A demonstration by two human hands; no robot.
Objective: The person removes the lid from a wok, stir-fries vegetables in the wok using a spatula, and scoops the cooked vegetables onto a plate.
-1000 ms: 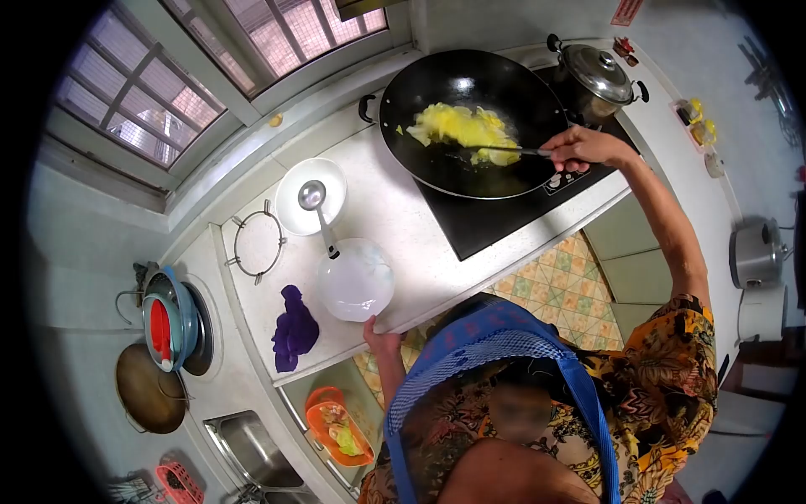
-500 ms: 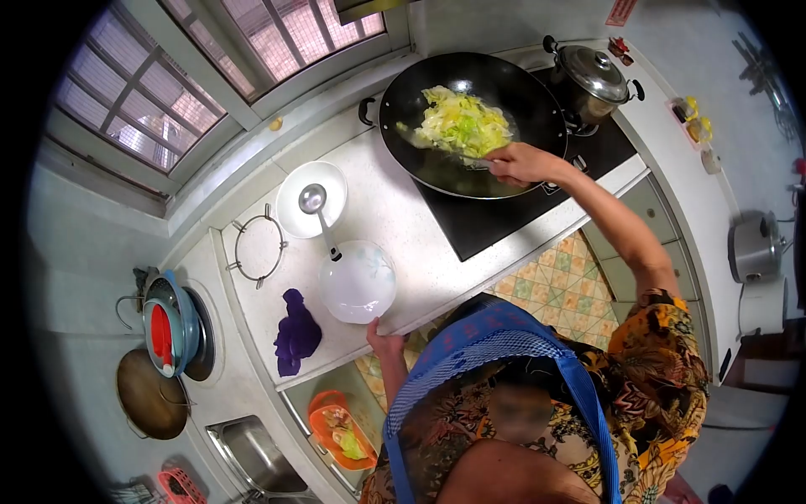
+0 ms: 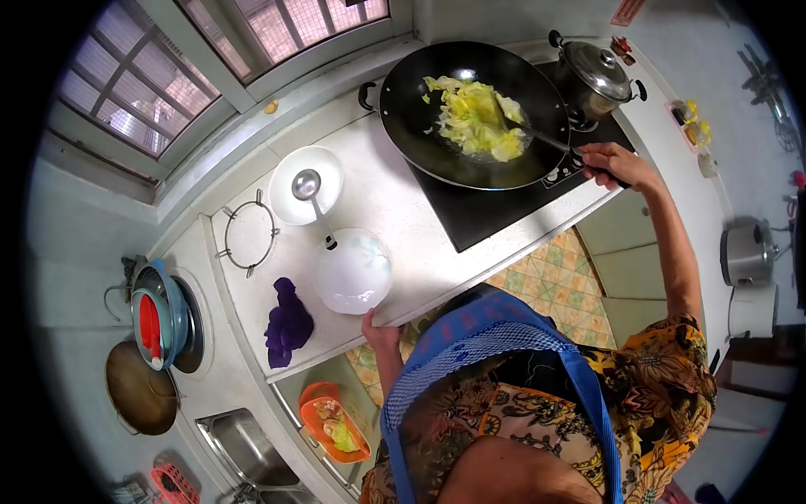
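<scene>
My right hand is closed around the dark handle of a spatula. The spatula's blade rests among chopped yellow-green cabbage in a large black wok on the stove. Down at the counter's front edge, my left hand is open, its thumb at the near rim of a white plate; its other fingers are partly hidden. A ladle lies with its bowl in a white bowl and its handle end over the plate.
Right of the wok stands a lidded steel pot. A wire ring stand and a purple cloth lie on the left counter. An orange basket with scraps sits in the opening below, near a sink. Basins lean farther left.
My right hand has drawn back to the right from over the wok, so the spatula's handle now shows. The cabbage is spread more to the lower right. My left hand stays by the plate.
</scene>
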